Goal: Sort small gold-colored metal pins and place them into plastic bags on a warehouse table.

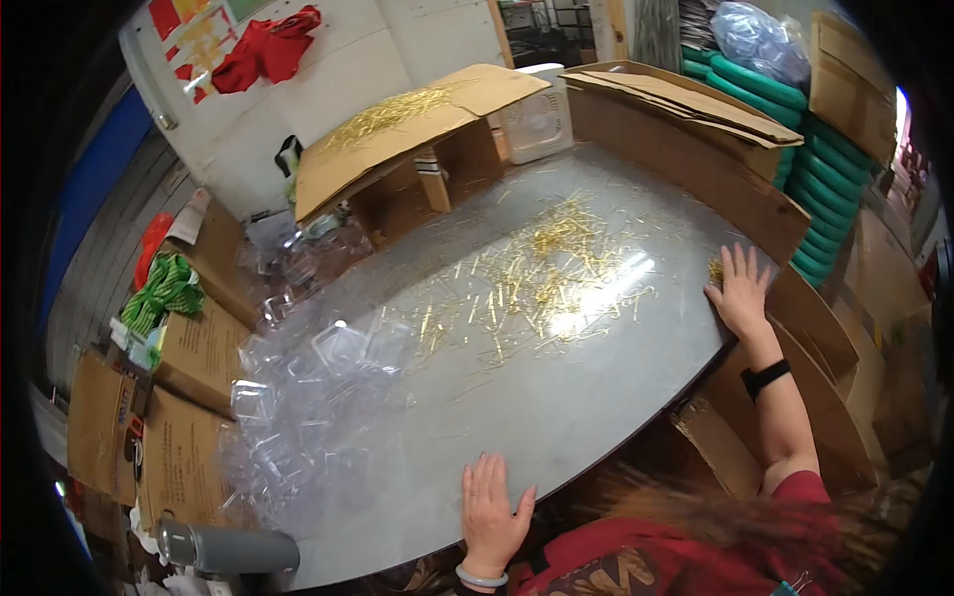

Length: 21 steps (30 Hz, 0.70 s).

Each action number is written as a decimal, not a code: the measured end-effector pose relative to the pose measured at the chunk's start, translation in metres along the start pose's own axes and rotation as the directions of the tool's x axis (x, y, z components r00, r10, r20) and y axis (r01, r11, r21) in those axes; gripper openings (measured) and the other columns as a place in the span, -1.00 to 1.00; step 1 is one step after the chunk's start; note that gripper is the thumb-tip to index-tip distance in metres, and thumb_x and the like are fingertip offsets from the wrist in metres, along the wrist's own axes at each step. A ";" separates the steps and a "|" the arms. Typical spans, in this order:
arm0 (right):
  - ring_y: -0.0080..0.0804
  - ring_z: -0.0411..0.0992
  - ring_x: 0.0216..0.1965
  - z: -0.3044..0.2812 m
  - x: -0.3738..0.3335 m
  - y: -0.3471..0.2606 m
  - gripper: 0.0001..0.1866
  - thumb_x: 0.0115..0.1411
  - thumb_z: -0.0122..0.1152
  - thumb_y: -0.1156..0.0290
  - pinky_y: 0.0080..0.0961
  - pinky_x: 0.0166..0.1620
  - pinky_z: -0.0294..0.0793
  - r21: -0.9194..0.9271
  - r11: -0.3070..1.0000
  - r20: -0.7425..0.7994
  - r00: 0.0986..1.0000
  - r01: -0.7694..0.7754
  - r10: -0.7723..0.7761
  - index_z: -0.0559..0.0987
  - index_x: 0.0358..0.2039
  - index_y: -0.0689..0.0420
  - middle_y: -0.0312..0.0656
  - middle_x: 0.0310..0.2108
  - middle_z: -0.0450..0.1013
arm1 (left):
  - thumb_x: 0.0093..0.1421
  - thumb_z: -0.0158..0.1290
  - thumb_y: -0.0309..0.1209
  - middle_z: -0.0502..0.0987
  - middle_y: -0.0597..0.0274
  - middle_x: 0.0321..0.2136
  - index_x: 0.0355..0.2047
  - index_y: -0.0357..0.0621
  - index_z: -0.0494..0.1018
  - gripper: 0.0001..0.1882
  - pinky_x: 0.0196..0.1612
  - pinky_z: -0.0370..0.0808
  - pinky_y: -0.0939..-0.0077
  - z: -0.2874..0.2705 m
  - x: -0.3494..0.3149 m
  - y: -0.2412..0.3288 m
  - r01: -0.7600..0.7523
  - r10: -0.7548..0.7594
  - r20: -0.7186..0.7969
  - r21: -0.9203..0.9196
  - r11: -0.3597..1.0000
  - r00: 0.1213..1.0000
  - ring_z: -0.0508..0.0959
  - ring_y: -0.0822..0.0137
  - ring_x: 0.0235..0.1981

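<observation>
My left hand (493, 515) lies at the table's near edge, fingers stretched forward and thumb apart, with nothing in it. At the right edge my right hand (741, 290) rests with fingers extended, beside a small clump of gold pieces (715, 270); whether its fingers touch the clump I cannot tell. Thin gold wire pieces (558, 241), some with hooked ends, are scattered over the middle of the grey table (437, 477). Transparent plastic boxes (340, 344) lie piled along the table's left side, away from both hands.
More gold pieces (397, 111) lie on a cardboard sheet atop an open box (477, 164) at the back. A long carton (686, 149) borders the far right, with green coils (825, 199) behind. A grey bottle (234, 548) lies at the near left, by brown cartons (184, 447).
</observation>
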State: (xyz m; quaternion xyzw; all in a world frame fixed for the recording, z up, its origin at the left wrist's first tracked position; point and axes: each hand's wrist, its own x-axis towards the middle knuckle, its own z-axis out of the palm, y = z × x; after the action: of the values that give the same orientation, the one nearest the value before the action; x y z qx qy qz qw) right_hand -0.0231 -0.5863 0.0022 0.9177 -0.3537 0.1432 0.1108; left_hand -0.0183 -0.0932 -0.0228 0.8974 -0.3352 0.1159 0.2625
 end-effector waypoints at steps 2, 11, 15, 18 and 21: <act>0.15 0.08 0.43 -0.005 -0.005 -0.017 -0.24 0.25 0.27 0.19 0.25 0.41 0.02 0.094 0.983 -0.153 0.978 0.155 -0.140 0.23 0.40 0.13 0.06 0.40 0.16 | 0.23 0.24 -0.21 0.44 -0.16 0.18 0.23 -0.42 0.32 -0.31 0.40 0.18 -0.11 0.000 0.000 0.000 -0.009 0.009 0.002 -0.010 1.000 1.000 0.36 -0.12 0.29; 0.08 0.33 0.21 -0.037 -0.047 -0.171 -0.43 0.30 0.17 0.21 -0.16 0.31 0.29 0.410 0.504 -0.077 0.579 0.760 -0.812 0.39 0.23 0.28 0.09 0.25 0.33 | 0.21 0.25 -0.20 0.42 -0.19 0.20 0.26 -0.40 0.30 -0.27 0.39 0.18 -0.12 0.005 -0.001 0.001 -0.009 0.008 -0.018 -0.027 1.000 1.000 0.35 -0.18 0.29; -0.02 0.39 0.11 -0.060 -0.087 -0.194 -0.49 0.22 0.19 0.29 -0.26 0.19 0.40 0.382 0.368 -0.148 0.449 0.848 -0.881 0.44 0.13 0.28 0.00 0.14 0.40 | 0.23 0.22 -0.13 0.32 -0.24 0.26 0.25 -0.42 0.31 -0.26 0.42 0.10 -0.14 0.000 -0.001 0.004 0.035 -0.035 -0.013 0.037 0.999 0.999 0.24 -0.20 0.36; -0.07 0.46 0.04 -0.064 -0.079 -0.203 -0.56 0.17 0.17 0.44 -0.24 0.07 0.49 0.600 0.293 -0.052 0.402 0.744 -0.914 0.54 0.09 0.16 -0.06 0.01 0.49 | 0.22 0.23 -0.14 0.24 -0.29 0.31 0.27 -0.42 0.29 -0.24 0.42 0.08 -0.18 -0.004 0.000 0.004 0.031 -0.032 0.002 0.051 0.998 1.000 0.19 -0.26 0.37; -0.05 0.47 0.04 -0.061 -0.037 -0.216 -0.55 0.15 0.16 0.49 -0.21 0.07 0.51 0.561 0.342 -0.103 0.473 0.754 -0.875 0.55 0.10 0.11 -0.08 -0.02 0.51 | 0.24 0.21 -0.12 0.23 -0.29 0.31 0.27 -0.42 0.29 -0.25 0.42 0.07 -0.19 -0.003 0.000 0.004 0.023 -0.024 0.013 0.062 0.998 1.000 0.17 -0.26 0.37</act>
State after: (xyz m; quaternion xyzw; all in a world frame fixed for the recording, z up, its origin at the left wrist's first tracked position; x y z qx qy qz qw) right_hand 0.0863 -0.3881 0.0241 0.9688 0.2009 0.0595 -0.1322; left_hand -0.0211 -0.0939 -0.0191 0.9098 -0.3227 0.1168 0.2335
